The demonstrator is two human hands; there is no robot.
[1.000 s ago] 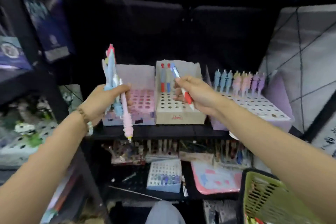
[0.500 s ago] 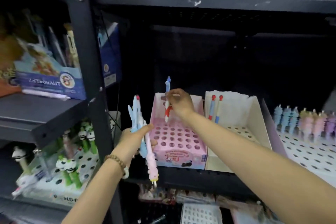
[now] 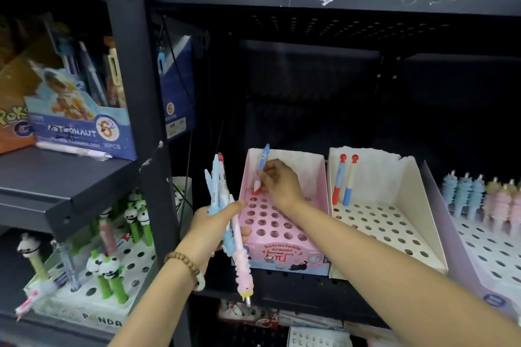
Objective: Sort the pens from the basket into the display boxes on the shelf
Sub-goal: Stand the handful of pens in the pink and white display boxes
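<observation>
My right hand pinches a pen at the back-left corner of the pink box, its first; my left hand grips more pens.

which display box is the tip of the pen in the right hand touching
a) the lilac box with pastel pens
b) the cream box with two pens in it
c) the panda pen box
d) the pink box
d: the right hand pinches the blue and red pen with its red tip at a back-row hole of the pink box.
</observation>
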